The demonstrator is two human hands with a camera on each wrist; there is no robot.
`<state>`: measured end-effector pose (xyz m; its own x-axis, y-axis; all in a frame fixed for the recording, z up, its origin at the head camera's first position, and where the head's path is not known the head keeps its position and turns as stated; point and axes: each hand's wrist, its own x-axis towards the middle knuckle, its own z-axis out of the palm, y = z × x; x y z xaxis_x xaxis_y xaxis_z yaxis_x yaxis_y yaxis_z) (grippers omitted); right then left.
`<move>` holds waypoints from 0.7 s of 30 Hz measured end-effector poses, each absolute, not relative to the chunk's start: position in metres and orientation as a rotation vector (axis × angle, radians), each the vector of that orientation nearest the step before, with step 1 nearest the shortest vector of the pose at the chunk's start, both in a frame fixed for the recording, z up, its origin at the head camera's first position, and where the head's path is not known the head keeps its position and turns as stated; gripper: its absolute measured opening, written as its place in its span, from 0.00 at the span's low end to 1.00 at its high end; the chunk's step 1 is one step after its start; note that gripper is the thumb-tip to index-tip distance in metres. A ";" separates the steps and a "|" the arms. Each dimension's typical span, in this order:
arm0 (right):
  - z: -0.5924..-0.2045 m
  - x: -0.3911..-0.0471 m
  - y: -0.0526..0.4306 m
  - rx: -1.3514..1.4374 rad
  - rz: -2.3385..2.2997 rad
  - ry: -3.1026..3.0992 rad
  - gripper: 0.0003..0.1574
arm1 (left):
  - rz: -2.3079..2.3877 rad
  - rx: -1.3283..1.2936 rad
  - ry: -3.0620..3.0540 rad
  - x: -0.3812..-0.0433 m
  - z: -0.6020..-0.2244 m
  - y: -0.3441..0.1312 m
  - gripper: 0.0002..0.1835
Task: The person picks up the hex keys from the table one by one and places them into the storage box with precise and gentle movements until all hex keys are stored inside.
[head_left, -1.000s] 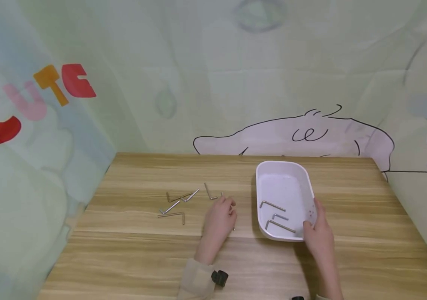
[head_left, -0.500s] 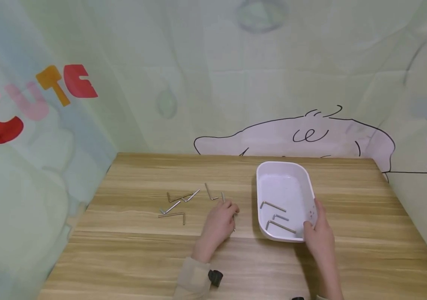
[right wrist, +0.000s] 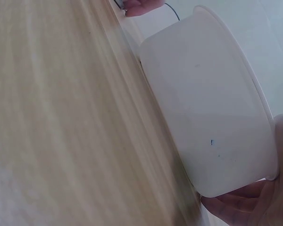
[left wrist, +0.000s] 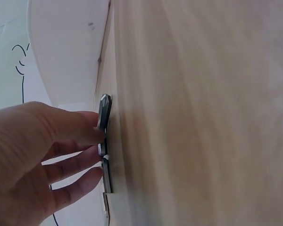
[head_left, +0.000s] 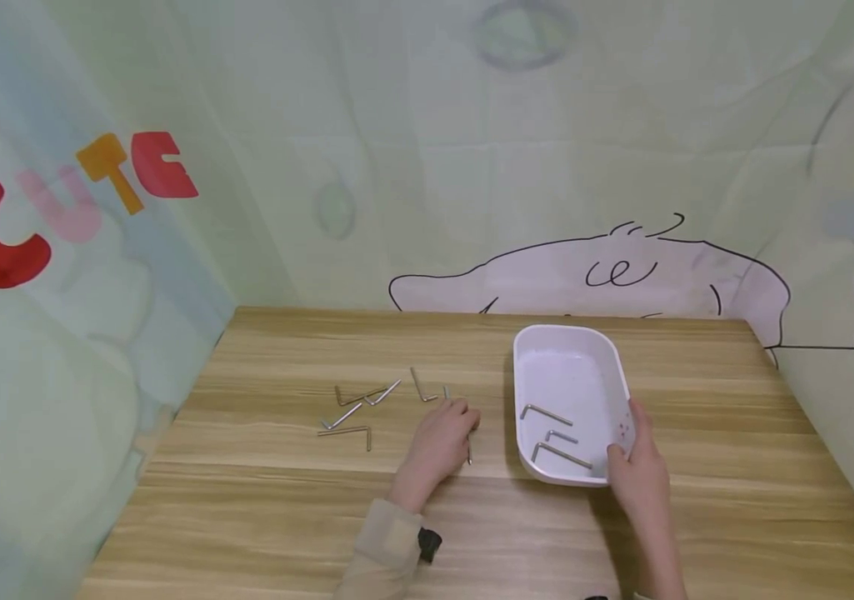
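My left hand [head_left: 436,443] is low over the table, thumb and index finger pinching a metal hex key [left wrist: 104,110]. Its two ends show past the fingers in the head view; the middle is hidden under them. My right hand [head_left: 640,471] grips the near right corner of a white plastic tray [head_left: 566,354], thumb over the rim and fingers along the outside. Inside the tray lie a long hex key [head_left: 549,413], a short hex key [head_left: 563,436] and another long hex key [head_left: 565,456].
Left of my left hand several hex keys [head_left: 344,430] lie loose on the wooden table [head_left: 284,508], some crossing. A single hex key [head_left: 417,385] lies just beyond that hand. A printed cloth backdrop [head_left: 427,208] rises behind the table's far edge.
My left hand has shifted slightly right, its fingers settling lower along the hex key. My right hand and the tray have stayed in place.
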<state>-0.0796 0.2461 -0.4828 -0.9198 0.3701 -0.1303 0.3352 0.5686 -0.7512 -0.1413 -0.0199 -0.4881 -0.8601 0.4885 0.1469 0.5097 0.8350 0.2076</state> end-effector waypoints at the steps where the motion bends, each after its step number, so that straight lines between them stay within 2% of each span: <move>1: -0.483 -0.079 0.246 -0.615 1.299 -2.746 0.45 | -0.351 -0.811 -2.927 -0.142 -0.488 -0.020 0.12; 7: -0.484 -0.078 0.246 -0.619 1.305 -2.758 0.45 | -0.237 -0.883 -2.960 -0.143 -0.483 -0.018 0.12; 14: -0.484 -0.080 0.246 -0.622 1.325 -2.764 0.45 | -0.132 -0.937 -3.009 -0.144 -0.478 -0.016 0.17; 21: -0.484 -0.080 0.247 -0.617 1.320 -2.765 0.46 | -0.001 -0.987 -2.978 -0.144 -0.477 -0.014 0.14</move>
<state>-0.0805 0.2473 -0.4843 -0.9219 0.3560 -0.1526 0.3425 0.5651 -0.7506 -0.1445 -0.0140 -0.4774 -0.8019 0.5974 0.0038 0.5974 0.8019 -0.0003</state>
